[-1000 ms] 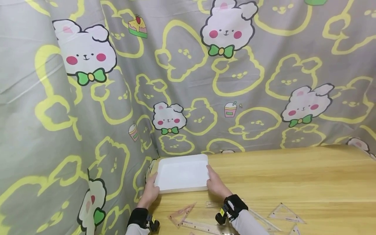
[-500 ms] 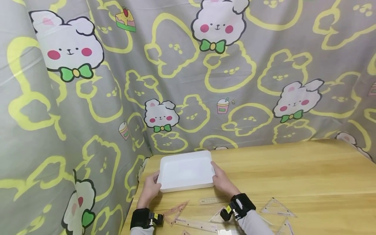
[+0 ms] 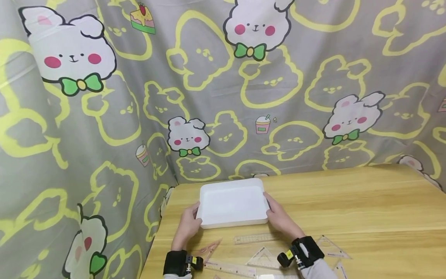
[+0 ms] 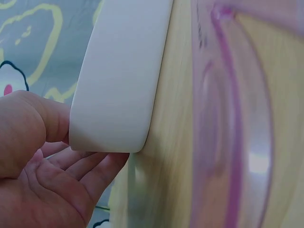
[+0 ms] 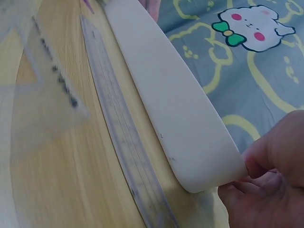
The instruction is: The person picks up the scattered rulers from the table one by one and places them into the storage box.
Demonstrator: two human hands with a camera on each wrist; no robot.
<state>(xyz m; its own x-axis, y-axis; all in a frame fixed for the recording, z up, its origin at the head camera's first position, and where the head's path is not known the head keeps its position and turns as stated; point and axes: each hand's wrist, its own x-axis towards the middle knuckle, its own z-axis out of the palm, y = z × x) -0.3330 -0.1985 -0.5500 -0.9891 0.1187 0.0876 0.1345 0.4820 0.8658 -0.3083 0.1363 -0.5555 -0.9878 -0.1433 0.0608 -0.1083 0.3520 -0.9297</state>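
Note:
A white rectangular tray [image 3: 232,201] lies on the wooden table [image 3: 348,209] near its back left corner. My left hand [image 3: 188,226] grips the tray's near left corner [image 4: 114,118], thumb on the rim and fingers under it. My right hand [image 3: 280,219] grips the near right corner [image 5: 209,166] the same way. The tray looks empty in the head view.
Clear plastic rulers and set squares lie just in front of the tray: a straight ruler [image 3: 256,238], a pinkish triangle [image 3: 210,250], other triangles [image 3: 331,250]. A grey curtain with rabbit prints [image 3: 209,97] hangs behind and to the left of the table.
Both hands have slid the tray to the right along the table, away from the left edge. The head view has also shifted.

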